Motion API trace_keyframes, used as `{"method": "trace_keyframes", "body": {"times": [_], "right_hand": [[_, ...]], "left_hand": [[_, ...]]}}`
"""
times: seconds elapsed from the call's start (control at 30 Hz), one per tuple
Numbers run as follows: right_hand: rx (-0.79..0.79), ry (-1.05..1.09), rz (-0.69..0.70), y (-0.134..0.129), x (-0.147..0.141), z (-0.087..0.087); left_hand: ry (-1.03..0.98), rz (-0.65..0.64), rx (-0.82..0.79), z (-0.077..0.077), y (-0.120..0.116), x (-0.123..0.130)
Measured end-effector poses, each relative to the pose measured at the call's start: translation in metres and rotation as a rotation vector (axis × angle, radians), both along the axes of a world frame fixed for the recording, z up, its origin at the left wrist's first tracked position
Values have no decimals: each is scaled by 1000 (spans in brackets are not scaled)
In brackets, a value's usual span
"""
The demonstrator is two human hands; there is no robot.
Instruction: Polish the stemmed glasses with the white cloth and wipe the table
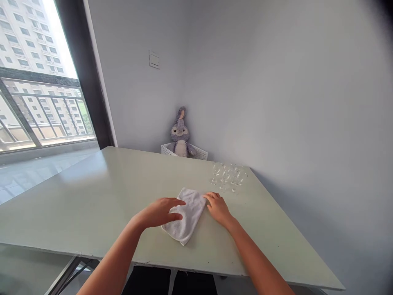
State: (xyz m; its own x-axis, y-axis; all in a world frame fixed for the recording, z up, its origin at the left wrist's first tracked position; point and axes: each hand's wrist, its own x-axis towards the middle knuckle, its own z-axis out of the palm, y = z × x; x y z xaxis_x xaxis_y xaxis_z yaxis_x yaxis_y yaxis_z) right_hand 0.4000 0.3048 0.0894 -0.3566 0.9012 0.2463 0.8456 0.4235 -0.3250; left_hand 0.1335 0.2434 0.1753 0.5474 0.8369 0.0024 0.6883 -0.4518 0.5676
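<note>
White cloth [192, 209] lay nearly flat on the table [116, 196], between the hands. Clock centred on it, 12 = away from the person.

Left hand [158, 213]: 9 o'clock, over that edge, fingers loose, thumb apart, nothing clenched. Right hand [218, 209]: 3 o'clock, fingers lightly bent, unclenched, tips at the edge near 2. Couldn't tell if either pressed on the fabric or just hovered.

Handling, my read: light, soft, limp, not fragile; texture looked grippy, but could have slid on the smooth tabletop. Best holds: edges at 9 and 2, or the corner at 6. If folded, the pinch needed all layers.

Stemmed glasses [225, 176] stood near 1; looked fragile, tippable by a wide swing. Plush toy [181, 137] at 12, in a white basket [200, 153] past the table.
</note>
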Motion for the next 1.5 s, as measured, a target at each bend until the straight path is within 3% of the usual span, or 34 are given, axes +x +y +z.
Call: {"method": "trace_keyframes", "body": {"times": [0.1,0.2,0.3,0.43,0.63,0.83,1.0,1.17,1.33,1.5], "right_hand": [[-42,110,-36,-6,6,-15],[-30,274,-35,-11,6,-23],[16,379,-33,-14,4,-29],[22,413,-28,-15,4,-34],[-39,420,-55,-15,4,-35],[-66,433,-82,-15,3,-35],[-96,427,-93,-14,3,-33],[-118,417,-91,-13,5,-36],[-122,398,-88,-11,8,-39],[-112,388,-87,-14,6,-35]], "left_hand": [[40,86,124,-37,16,22],[129,-65,206,-76,28,53],[185,-213,229,-106,38,73],[230,-200,249,-121,72,75],[301,-47,248,-122,146,51],[378,203,195,-118,198,-23],[429,413,146,-113,209,-107],[467,606,91,-105,190,-188],[497,815,27,-98,151,-263],[537,1019,-55,-93,110,-311]]}}
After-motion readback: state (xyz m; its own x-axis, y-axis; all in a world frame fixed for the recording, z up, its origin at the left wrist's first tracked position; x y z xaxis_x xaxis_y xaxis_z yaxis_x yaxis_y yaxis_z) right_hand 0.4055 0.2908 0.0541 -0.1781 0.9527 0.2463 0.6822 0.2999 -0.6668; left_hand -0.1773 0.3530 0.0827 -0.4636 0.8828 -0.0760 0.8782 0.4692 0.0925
